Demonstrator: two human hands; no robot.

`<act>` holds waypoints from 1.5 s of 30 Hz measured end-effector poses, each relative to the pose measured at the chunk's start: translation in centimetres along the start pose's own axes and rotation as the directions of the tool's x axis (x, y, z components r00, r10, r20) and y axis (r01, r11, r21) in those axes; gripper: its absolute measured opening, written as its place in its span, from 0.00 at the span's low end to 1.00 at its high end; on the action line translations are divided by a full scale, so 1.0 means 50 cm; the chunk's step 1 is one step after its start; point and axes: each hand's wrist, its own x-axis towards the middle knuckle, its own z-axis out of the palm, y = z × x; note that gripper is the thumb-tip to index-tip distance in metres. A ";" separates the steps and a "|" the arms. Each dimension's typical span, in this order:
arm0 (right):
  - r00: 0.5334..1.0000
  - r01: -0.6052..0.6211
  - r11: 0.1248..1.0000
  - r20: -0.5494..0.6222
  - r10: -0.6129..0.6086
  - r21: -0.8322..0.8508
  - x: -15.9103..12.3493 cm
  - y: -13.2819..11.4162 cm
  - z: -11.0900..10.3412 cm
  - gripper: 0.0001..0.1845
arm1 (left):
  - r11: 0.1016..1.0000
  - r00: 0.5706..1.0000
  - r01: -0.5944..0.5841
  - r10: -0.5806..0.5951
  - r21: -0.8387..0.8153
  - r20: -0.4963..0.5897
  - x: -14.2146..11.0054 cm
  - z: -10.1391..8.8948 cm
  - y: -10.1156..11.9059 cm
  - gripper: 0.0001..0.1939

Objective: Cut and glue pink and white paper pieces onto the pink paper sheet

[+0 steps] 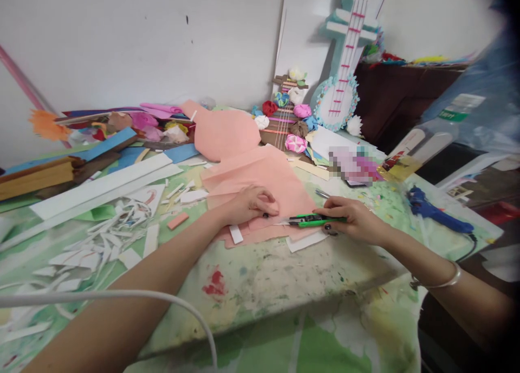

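**Green craft knife lies crosswise in the right hand, blade toward the left**

The right hand (353,220) is closed around a green-and-black craft knife (311,220), its long axis running nearly level from side to side. The blade points left, toward the left hand (254,204), and lies low over the near part of a salmon sheet (280,180). The left hand rests on that sheet with bent fingers, just beside the blade tip; whether it pinches the sheet or only presses it cannot be told. The two hands are apart, the knife's front end between them.

The sheet spreads under the left hand and beyond both hands, its long axis slanting from far left to near right. Beyond it lies a salmon cutout (227,134) with a rounded body, its narrow neck pointing far left.

A small white strip (236,234) lies on the sheet on the near side of the left hand, and a white piece (306,242) shows under its near edge, close to the right hand. A salmon block (177,220) and white scraps (109,237) are left of the left hand. A blue glue gun (441,211) lies to the right of the right hand.
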 end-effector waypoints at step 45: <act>0.998 0.061 0.998 -0.007 -0.060 0.025 0.033 -0.025 0.005 0.19 | 1.000 1.000 0.022 -0.022 -0.008 0.009 -0.004 0.000 0.003 0.15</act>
